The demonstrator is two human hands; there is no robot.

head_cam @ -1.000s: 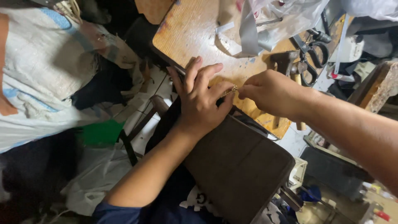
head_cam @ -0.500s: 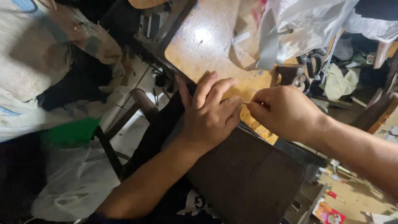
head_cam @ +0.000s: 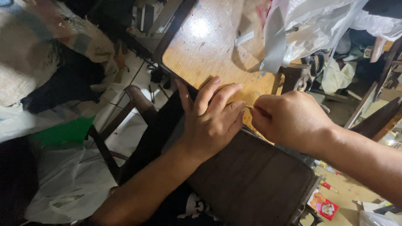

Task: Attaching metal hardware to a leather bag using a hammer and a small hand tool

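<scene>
From up here I look straight down on my two hands meeting at the near edge of the wooden counter (head_cam: 209, 46). My left hand (head_cam: 211, 121) lies flat, palm down, fingers spread and stretched forward, pressing on a dark brown sheet (head_cam: 251, 180) where it meets the counter's edge. No grip there: the hand is open and simply bears down. The sheet looks like leather or stiff cloth, matte, a dull chocolate brown with a faint grain, its surface smooth and unmarked. It runs from under my left palm down toward my lap, a broad, roughly rectangular panel whose far border lies along the counter's rim.

My right hand (head_cam: 291, 121) is curled into a loose fist just beside the left, knuckles up. Its thumb and forefinger are pressed together on a thin pale sliver (head_cam: 249, 107), a slim stick or needle-like thing, only a short tip of which shows between the two hands, almost touching my left fingertips. I cannot tell what it is made of, or how long it is, since the fist hides the rest.

The counter top is light orange-brown, glossy, with a bright glare spot and scattered scuffs. On its far side lies crumpled white plastic sheeting (head_cam: 318, 25). Left of the counter, a green patch (head_cam: 63, 132) lies on the floor.
</scene>
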